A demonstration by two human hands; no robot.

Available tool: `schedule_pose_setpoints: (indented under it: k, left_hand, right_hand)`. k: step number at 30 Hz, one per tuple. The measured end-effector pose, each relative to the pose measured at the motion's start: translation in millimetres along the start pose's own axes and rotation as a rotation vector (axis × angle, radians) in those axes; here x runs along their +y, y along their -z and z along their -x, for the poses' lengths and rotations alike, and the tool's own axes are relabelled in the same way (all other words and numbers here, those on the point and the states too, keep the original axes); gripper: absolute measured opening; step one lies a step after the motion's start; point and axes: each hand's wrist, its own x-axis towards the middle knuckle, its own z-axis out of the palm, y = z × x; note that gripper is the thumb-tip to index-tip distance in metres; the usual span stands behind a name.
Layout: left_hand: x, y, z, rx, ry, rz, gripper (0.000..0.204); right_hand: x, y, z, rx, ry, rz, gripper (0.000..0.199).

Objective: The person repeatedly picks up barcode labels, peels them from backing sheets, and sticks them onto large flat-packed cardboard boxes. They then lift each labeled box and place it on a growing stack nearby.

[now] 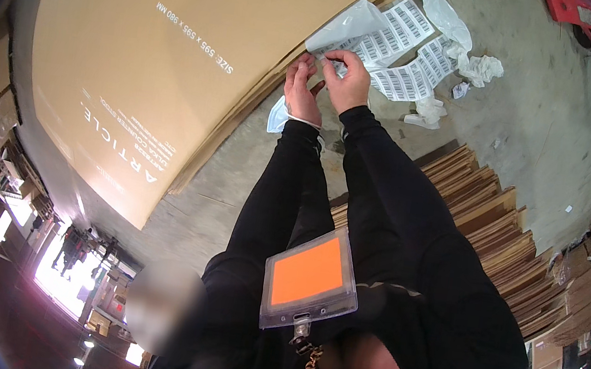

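Observation:
Both my hands meet at the right edge of a large flat brown carton (127,53). My right hand (348,84) is pinched, thumb against forefinger, beside the lower edge of the label sheets; anything between the fingertips is too small to name. Close by on its left, my left hand (302,91) has its fingers curled together at the carton's edge, and what they hold, if anything, is hidden. Sheets of white barcode labels (394,38) lie just beyond, partly under pale backing film (348,25). A light blue face mask (278,114) hangs by my left wrist.
Crumpled white paper (481,70) lies on the concrete floor (533,110) to the right of the labels. A long stack of flat cardboard (488,208) stands near my right arm. At the upper right is a red object (578,13). An orange badge (308,271) hangs from my neck.

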Motion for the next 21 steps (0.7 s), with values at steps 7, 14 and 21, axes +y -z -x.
schedule_pose_setpoints:
  k: [7, 14, 21]
  left_hand:
    - [-2.5, -8.0, 5.9, -0.001, -0.07, 0.022, 0.043]
    - [-0.5, -7.2, 2.9, 0.007, -0.1, -0.03, 0.043]
    - [7.7, -6.2, -5.8, -0.014, -0.043, 0.034, 0.04]
  right_hand:
    - [1.5, -4.9, 7.1, -0.034, -0.076, -0.025, 0.015]
    - [-0.4, -9.6, 9.4, -0.012, -0.134, -0.105, 0.017]
    - [1.0, -10.4, 12.2, 0.012, -0.124, -0.084, 0.018]
